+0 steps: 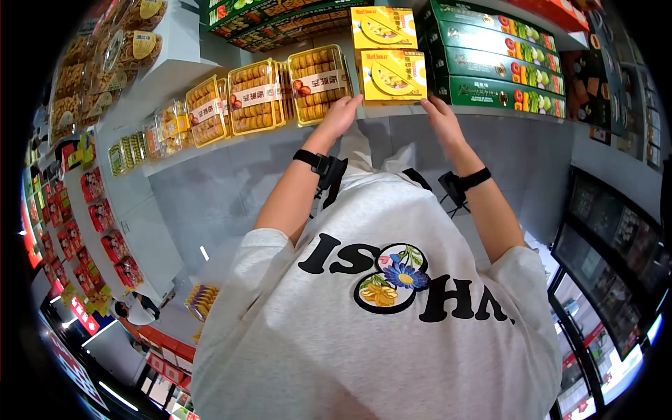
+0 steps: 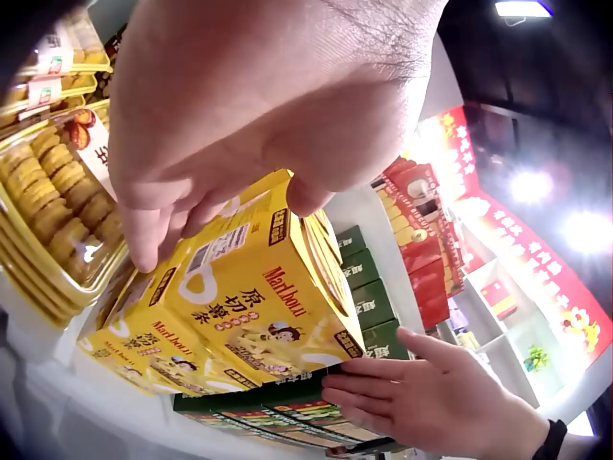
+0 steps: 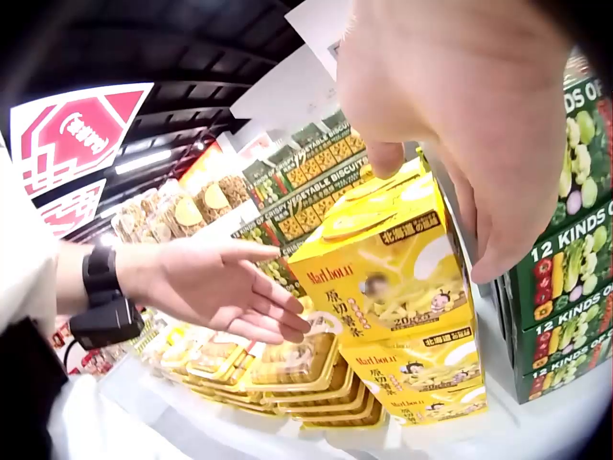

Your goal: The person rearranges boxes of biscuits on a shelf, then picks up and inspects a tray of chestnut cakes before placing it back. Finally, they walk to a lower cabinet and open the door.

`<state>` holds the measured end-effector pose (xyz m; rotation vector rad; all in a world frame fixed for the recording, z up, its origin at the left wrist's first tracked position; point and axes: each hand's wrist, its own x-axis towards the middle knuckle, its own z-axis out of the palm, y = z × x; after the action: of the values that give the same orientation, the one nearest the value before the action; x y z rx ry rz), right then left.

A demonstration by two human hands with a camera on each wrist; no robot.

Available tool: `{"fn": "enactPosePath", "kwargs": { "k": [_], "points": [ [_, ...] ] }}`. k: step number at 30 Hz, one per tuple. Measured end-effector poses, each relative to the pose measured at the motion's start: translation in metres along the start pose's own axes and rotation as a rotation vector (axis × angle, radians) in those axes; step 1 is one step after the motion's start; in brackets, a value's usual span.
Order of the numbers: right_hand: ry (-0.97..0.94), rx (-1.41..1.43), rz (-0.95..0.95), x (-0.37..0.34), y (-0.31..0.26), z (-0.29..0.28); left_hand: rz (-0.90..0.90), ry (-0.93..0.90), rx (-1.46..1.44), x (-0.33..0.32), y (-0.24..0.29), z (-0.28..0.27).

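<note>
Yellow boxes of potato snacks (image 1: pixel 393 75) are stacked on the white shelf in front of me, with another yellow box (image 1: pixel 383 28) behind the front stack. On the left side of the front stack is my left hand (image 1: pixel 339 116); in the right wrist view its palm faces the boxes, fingers extended, fingertips close to the upper box (image 3: pixel 383 278). My right hand (image 1: pixel 443 122) flanks the opposite side. In the left wrist view its straight fingers (image 2: pixel 369 388) reach the box's edge. Both hands have relaxed, extended fingers, and neither grips the box.
Stacked green vegetable biscuit boxes (image 1: pixel 500 63) stand close on the right. Clear trays of round cookies (image 1: pixel 318 84) line the shelf on the left, beside smaller packs (image 1: pixel 171 122). More green boxes (image 1: pixel 287 24) lie behind. Another person (image 1: pixel 140 308) is far off at lower left.
</note>
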<state>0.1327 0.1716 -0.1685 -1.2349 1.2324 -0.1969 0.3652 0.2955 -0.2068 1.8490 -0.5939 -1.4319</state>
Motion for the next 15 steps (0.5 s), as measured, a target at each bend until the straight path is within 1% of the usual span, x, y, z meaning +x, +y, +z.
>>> {"fn": "enactPosePath", "kwargs": {
  "k": [1,2,3,5,6,8,10,13,14,15],
  "points": [
    [0.025,0.001,-0.020,0.010,0.002,0.005,-0.031,-0.055,0.038,0.010,0.003,-0.004],
    [0.053,-0.043,0.028,0.021,0.010,0.008,-0.125,-0.131,0.017,0.019,0.006,-0.007],
    [0.060,0.013,0.060,0.026,0.008,0.012,-0.091,-0.153,-0.048,0.039,-0.015,-0.004],
    [0.079,0.131,0.125,0.029,0.006,0.018,-0.070,-0.245,-0.127,0.032,0.005,-0.006],
    [0.107,0.159,0.133,0.035,0.013,0.019,-0.105,-0.287,-0.104,0.043,-0.002,-0.006],
    [0.113,0.213,0.160,0.040,0.017,0.022,-0.098,-0.362,-0.125,0.060,-0.018,-0.007],
    [0.110,0.269,0.173,0.041,0.019,0.023,-0.103,-0.416,-0.113,0.057,-0.010,-0.012],
    [0.135,0.303,0.205,0.044,0.023,0.024,-0.060,-0.513,-0.158,0.061,-0.013,-0.016],
    [0.133,0.307,0.210,0.044,0.024,0.024,-0.036,-0.511,-0.141,0.062,-0.014,-0.016],
    [0.132,0.311,0.215,0.043,0.022,0.024,-0.052,-0.520,-0.126,0.061,-0.012,-0.018]
  ]
}}
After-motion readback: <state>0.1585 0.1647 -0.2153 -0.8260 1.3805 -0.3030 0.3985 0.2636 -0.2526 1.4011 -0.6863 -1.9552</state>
